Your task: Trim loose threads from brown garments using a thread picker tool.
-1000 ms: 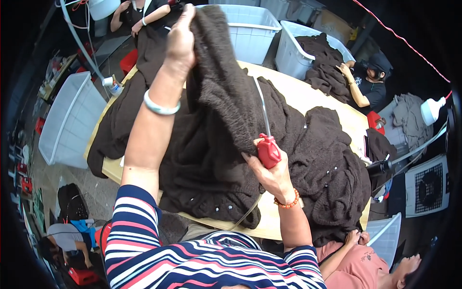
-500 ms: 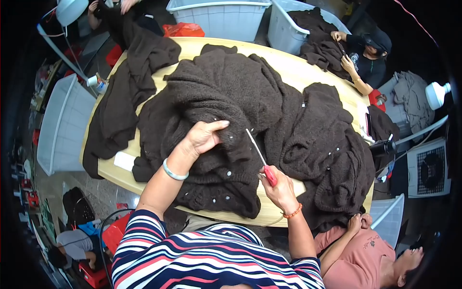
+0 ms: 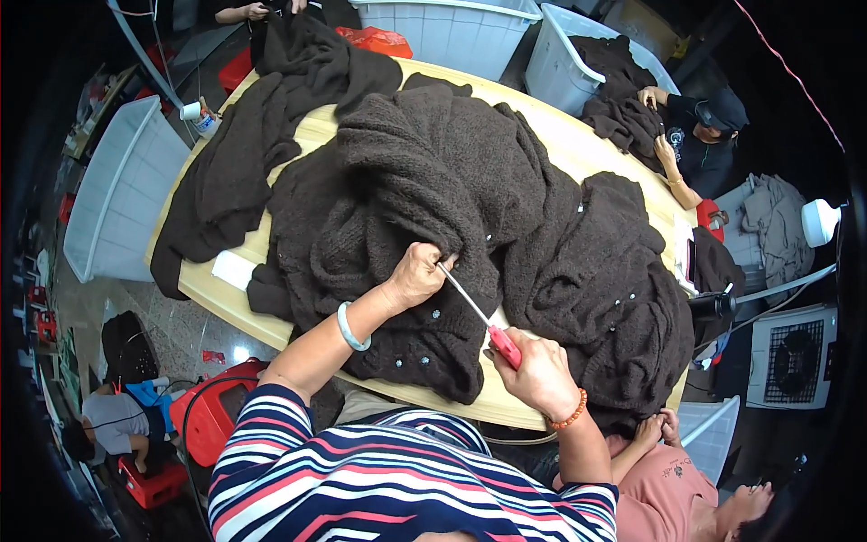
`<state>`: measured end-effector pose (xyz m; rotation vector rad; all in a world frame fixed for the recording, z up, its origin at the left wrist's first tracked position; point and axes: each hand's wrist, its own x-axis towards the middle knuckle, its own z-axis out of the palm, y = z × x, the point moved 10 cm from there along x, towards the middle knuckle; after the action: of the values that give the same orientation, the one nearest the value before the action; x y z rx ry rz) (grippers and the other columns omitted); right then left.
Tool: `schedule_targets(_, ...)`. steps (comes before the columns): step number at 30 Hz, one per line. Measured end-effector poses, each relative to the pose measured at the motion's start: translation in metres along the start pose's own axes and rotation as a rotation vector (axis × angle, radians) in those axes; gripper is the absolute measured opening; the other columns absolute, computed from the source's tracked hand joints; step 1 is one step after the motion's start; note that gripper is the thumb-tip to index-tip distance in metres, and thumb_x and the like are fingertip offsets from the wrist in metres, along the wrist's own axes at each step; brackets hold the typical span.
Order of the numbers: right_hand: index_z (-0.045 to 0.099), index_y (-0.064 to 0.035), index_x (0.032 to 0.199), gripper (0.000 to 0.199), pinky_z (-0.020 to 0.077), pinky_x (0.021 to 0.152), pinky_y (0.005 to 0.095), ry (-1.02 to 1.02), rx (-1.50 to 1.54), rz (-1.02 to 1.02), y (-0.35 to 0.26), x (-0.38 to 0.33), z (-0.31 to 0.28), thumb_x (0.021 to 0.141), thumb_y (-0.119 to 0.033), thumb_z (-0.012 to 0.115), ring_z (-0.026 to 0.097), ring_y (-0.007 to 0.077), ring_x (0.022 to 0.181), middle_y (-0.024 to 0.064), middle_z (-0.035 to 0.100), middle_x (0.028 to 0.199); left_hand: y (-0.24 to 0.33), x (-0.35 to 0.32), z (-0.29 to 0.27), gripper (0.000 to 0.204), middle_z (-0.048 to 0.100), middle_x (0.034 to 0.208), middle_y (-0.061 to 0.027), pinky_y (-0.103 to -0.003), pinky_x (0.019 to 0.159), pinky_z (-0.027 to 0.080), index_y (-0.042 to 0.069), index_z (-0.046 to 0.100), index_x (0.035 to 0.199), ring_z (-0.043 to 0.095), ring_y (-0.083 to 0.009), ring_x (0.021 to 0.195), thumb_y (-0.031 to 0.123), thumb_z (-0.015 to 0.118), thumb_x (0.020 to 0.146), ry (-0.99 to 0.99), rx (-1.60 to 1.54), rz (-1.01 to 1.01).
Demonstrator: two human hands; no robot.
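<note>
A dark brown knit cardigan is heaped in front of me, with small shiny buttons near its lower edge. My left hand, wearing a pale bangle, is closed on a fold of the knit. In my right hand is a red-handled tool with a long, thin metal shaft. The shaft slants up and left, and its tip meets the fingers of my left hand. Whether the tip touches the knit cannot be made out; the fingers partly hide it.
More dark knitwear covers the wooden table at left and right. Co-workers handle garments at the far left, the far right and beside my right arm. Plastic bins stand behind; a red stool is at lower left.
My left hand has moved right and its fingers have closed on the knit. The tool's tip, which was apart from that hand, is now at its fingers. The whole view has shifted slightly.
</note>
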<state>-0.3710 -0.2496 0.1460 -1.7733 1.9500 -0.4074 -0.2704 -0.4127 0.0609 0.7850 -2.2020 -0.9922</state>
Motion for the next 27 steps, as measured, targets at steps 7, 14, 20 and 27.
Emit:
schedule_targets(7,0.061,-0.0078,0.089,0.021,0.05,0.063,0.046,-0.101,-0.05,0.022,0.009,-0.006,0.009,0.086,-0.028,0.065,0.063,0.0395,0.068,0.0182,0.063,0.071,-0.001,-0.005,-0.021,0.01,0.072,0.09,-0.0094,-0.028,0.07,0.051,-0.002,0.068,0.094,0.068,-0.0159,0.078,0.0,0.061,0.087,0.109,-0.265,-0.035)
schedule_targets(14,0.062,-0.0098,0.092,0.019,0.0495,0.062,0.0456,-0.105,-0.015,0.063,0.014,-0.014,0.006,0.086,-0.028,0.065,0.062,0.0393,0.067,0.0173,0.063,0.07,0.007,-0.005,-0.02,0.018,0.067,0.109,-0.0046,-0.028,0.088,0.049,0.0,0.066,0.109,0.062,-0.0129,0.097,0.001,0.059,0.092,0.236,-0.888,-0.122)
schedule_targets(20,0.062,-0.0099,0.092,0.017,0.0505,0.058,0.0449,-0.058,0.019,0.005,0.009,-0.019,0.001,0.084,-0.025,0.066,0.063,0.0373,0.06,0.0164,0.06,0.061,0.018,-0.001,-0.009,0.022,0.065,0.114,-0.0081,-0.033,0.093,0.051,0.002,0.064,0.114,0.063,-0.0184,0.103,-0.001,0.057,0.092,0.287,-1.221,-0.163)
schedule_targets(27,0.062,-0.0078,0.092,0.017,0.0505,0.057,0.0442,-0.04,-0.027,0.06,0.016,-0.024,-0.007,0.083,-0.021,0.067,0.065,0.0353,0.062,0.0155,0.062,0.062,0.011,-0.008,0.005,0.026,0.065,0.113,-0.0074,-0.034,0.094,0.051,0.004,0.06,0.118,0.062,-0.0194,0.105,0.004,0.059,0.092,0.249,-1.35,-0.324)
